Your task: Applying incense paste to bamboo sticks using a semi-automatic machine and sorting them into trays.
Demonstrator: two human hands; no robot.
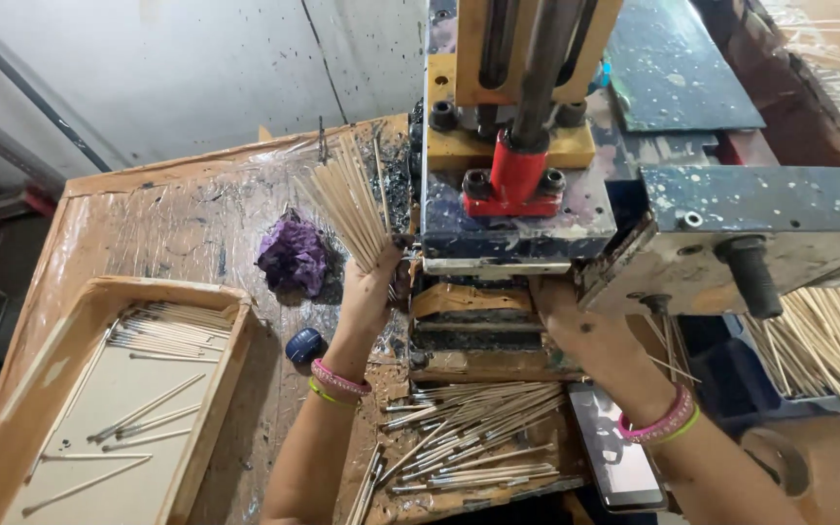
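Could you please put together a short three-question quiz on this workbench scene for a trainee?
1. True or false: the left hand holds a fanned bundle of thin sticks.
2. Which lies nearest the purple cloth? A. dark blue cap B. phone C. wooden tray
3. Fill in: the right hand reaches under the ____, and its fingers are hidden.

Key: 1 true. 2 A. 3 machine.
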